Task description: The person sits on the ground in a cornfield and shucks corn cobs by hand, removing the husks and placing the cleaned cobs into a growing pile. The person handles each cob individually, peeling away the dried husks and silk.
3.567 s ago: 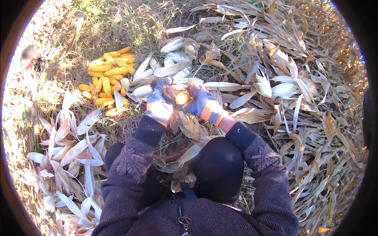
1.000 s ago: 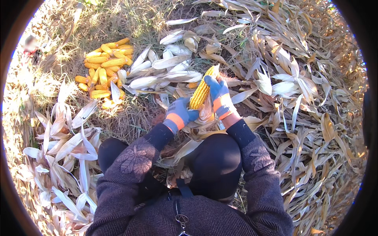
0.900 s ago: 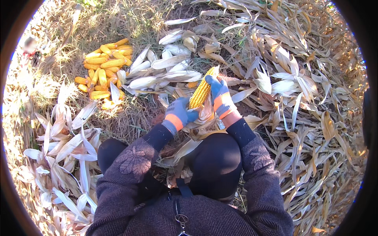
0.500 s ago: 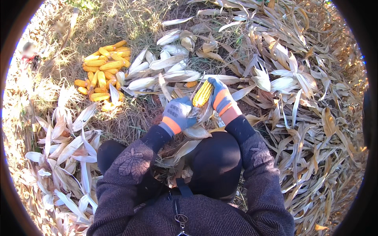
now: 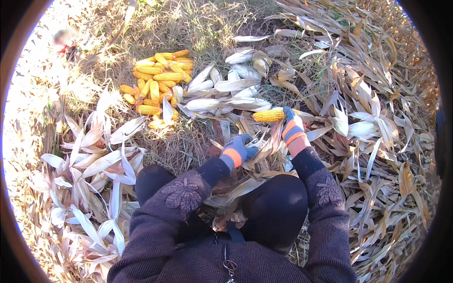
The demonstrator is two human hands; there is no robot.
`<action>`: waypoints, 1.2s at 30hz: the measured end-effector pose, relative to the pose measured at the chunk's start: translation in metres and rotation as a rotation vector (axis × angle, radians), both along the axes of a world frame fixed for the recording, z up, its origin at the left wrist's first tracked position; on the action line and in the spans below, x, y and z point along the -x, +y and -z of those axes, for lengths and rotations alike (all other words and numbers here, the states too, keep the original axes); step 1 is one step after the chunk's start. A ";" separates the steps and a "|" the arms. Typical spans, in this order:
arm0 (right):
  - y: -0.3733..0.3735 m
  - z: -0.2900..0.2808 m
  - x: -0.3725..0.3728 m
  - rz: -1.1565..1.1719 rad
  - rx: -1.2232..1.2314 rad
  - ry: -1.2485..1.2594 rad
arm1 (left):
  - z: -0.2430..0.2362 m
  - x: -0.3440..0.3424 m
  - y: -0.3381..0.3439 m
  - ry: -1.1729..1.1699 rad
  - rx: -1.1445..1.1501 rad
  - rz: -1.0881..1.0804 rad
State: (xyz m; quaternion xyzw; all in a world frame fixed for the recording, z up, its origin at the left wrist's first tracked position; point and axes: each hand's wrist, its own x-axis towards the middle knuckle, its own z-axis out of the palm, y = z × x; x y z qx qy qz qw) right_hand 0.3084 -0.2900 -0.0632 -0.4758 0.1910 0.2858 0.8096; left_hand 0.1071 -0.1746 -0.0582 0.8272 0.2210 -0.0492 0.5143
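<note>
My right hand [image 5: 293, 127], in a grey and orange work glove, is closed around the base of a yellow corn cob [image 5: 268, 116]. The cob lies almost level, its bare kernels pointing left. Pale husk leaves [image 5: 272, 144] hang down from its base between my hands. Lower and to the left, my left hand [image 5: 239, 149], gloved alike, is closed on the husk; its fingertips are partly hidden. Just beyond the cob lie several corn ears in pale husks [image 5: 236, 85].
A heap of bare yellow cobs [image 5: 163, 77] lies on dry grass at the far left. Loose husks [image 5: 101, 165] are piled at the near left, and a large bank of dry husks and leaves [image 5: 377, 188] covers the right side. Far left, a blurred person [image 5: 68, 47] shows.
My left hand has drawn down and away from the cob, stretching husk leaves. The cob has swung from nearly upright to almost level in my right hand. The whole view has shifted.
</note>
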 end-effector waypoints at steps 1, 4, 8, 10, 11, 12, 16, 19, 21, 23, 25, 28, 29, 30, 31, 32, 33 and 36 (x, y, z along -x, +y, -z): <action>0.027 -0.030 0.019 -0.143 -0.075 -0.011 | 0.004 0.003 0.004 0.029 0.047 -0.042; 0.097 -0.120 0.063 -0.495 -0.338 -0.272 | 0.063 0.000 0.025 -0.335 0.561 -0.389; 0.086 -0.135 0.056 -0.563 -0.220 -0.484 | 0.043 -0.007 0.027 -0.417 0.705 -0.486; 0.071 -0.109 0.041 -0.558 0.028 -0.685 | 0.030 -0.008 0.015 -0.418 0.802 -0.542; 0.069 -0.106 0.043 -0.553 0.025 -0.728 | 0.035 -0.006 0.021 -0.412 0.749 -0.531; 0.060 -0.107 0.044 -0.582 0.014 -0.718 | 0.034 -0.005 0.024 -0.404 0.699 -0.513; 0.024 -0.111 0.044 -0.800 0.177 -0.917 | 0.027 -0.003 0.028 -0.472 0.645 -0.563; -0.009 -0.094 0.051 -0.922 0.344 -0.907 | 0.005 -0.006 0.026 -0.436 0.497 -0.563; -0.037 -0.056 0.041 -1.024 0.545 -1.282 | -0.001 -0.010 0.015 -0.607 0.588 -0.561; -0.050 -0.058 0.067 -1.031 0.492 -1.192 | -0.010 -0.010 0.016 -0.577 0.730 -0.567; -0.052 -0.039 0.063 -1.195 0.825 -1.508 | -0.001 -0.011 0.032 -0.494 0.759 -0.523; -0.054 -0.059 0.080 -1.018 0.833 -1.081 | 0.014 -0.019 0.034 -0.556 0.564 -0.460; -0.065 -0.050 0.076 -0.876 0.750 -1.066 | 0.014 -0.025 0.034 -0.581 0.696 -0.445; -0.076 -0.036 0.070 -0.737 0.665 -1.050 | 0.015 -0.032 0.034 -0.598 0.833 -0.430; -0.089 -0.025 0.059 -0.700 0.590 -0.944 | 0.016 -0.038 0.033 -0.607 0.968 -0.421; -0.101 -0.019 0.049 -0.668 0.506 -0.840 | 0.012 -0.035 0.031 -0.677 0.769 -0.343; -0.113 -0.048 0.053 -0.571 0.509 -0.767 | -0.003 -0.030 0.025 -0.746 0.565 -0.287; -0.158 -0.098 0.009 -0.096 0.183 -0.421 | -0.054 -0.024 0.025 -0.803 0.516 -0.333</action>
